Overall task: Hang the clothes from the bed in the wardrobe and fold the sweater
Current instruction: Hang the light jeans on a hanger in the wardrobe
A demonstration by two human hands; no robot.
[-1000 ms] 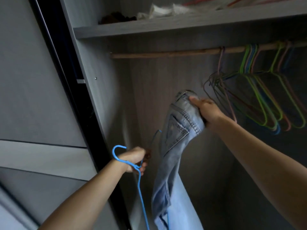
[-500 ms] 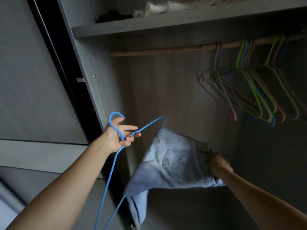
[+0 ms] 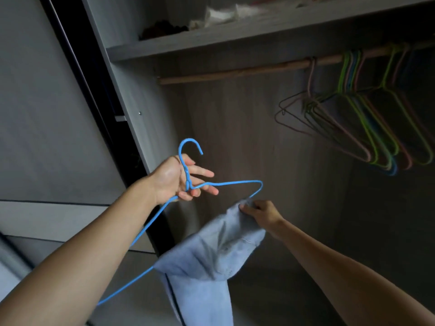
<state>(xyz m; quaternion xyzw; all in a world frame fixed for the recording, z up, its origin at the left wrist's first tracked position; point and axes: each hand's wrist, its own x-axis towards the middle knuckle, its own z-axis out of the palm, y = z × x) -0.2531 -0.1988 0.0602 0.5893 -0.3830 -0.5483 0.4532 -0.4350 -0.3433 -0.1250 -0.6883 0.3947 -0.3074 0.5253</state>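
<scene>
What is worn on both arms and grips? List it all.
Nothing worn shows: both forearms are bare to the frame edge, sleeveless. The left grip and right grip are gloveless, no ring, watch or bracelet visible.

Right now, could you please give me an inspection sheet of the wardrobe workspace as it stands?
Surface: grey shelf above the wooden rail; no table in view.
Job's things: blue hanger and light-blue jeans, neither on the rail; the hanger's lower wire disappears behind the jeans.
Clutter: white cloth and a dark bundle on the shelf.
Hands: left hand holds the blue hanger at its neck; right hand grips the jeans' upper edge.
Cables: nothing seen.
Surroundings: empty coloured hangers bunched on the rail's right part; grey side panel at left.
</scene>
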